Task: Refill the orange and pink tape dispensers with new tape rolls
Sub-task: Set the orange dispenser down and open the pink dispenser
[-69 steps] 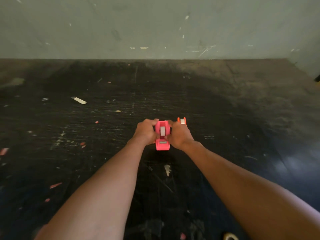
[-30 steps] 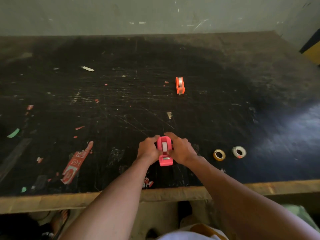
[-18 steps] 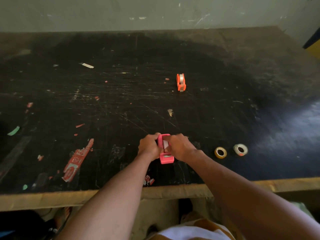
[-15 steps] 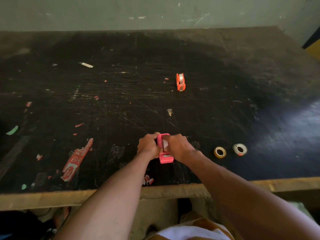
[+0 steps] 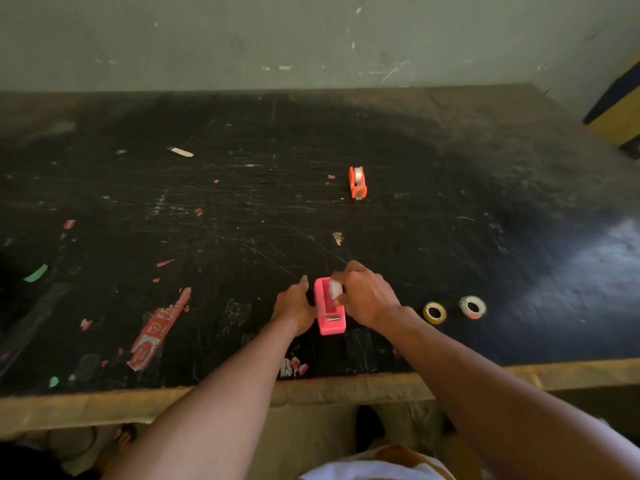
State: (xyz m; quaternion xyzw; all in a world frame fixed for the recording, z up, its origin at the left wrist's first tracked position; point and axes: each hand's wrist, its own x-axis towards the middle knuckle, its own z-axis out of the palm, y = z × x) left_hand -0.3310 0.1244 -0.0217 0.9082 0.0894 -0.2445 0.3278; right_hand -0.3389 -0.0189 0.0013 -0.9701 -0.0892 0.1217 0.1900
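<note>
Now my left hand (image 5: 296, 308) braces the pink dispenser (image 5: 329, 308) on the table (image 5: 346, 388) so my right hand (image 5: 367, 296) can pinch its tape roll (image 5: 335, 289) free.

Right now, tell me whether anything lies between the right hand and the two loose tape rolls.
Nothing visible does. The right hand is at the pink dispenser, pinching something white there. The yellowish roll and the white roll lie flat to its right, with only bare black tabletop between.
</note>
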